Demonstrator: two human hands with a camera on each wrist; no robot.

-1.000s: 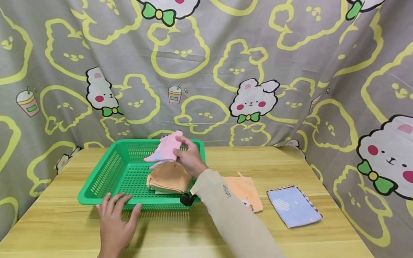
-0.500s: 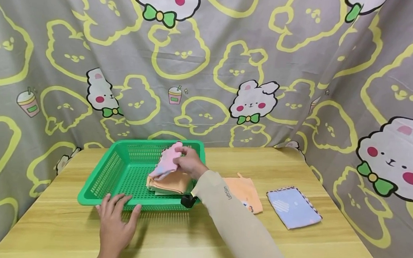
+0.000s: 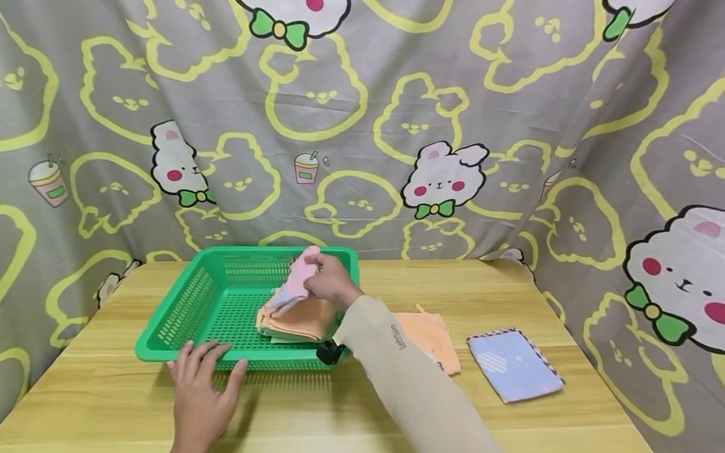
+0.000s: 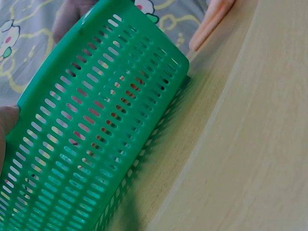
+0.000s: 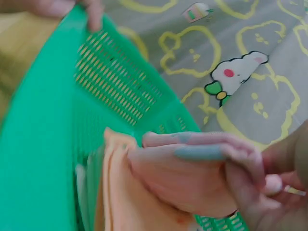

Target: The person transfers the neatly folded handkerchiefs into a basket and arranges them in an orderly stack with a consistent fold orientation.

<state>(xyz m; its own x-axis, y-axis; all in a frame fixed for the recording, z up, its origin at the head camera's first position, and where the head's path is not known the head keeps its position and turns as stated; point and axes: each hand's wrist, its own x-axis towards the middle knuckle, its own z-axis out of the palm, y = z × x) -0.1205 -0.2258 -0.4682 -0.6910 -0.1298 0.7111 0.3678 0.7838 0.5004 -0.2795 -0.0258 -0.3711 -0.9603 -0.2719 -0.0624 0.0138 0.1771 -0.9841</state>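
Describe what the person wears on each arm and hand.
The right hand is bare; that arm wears a snug beige sleeve with small dark lettering near the wrist and a light blue-grey cuff edge at its upper end. A small black device hangs under the right wrist. The left hand is bare, with no sleeve in view.

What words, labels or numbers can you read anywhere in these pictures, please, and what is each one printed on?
Small dark lettering on the beige sleeve of the right arm: too small and blurred to read.
Green basket, pink cloth held by the right hand, folded cloths, patterned backdrop: no readable text, only cartoon prints.
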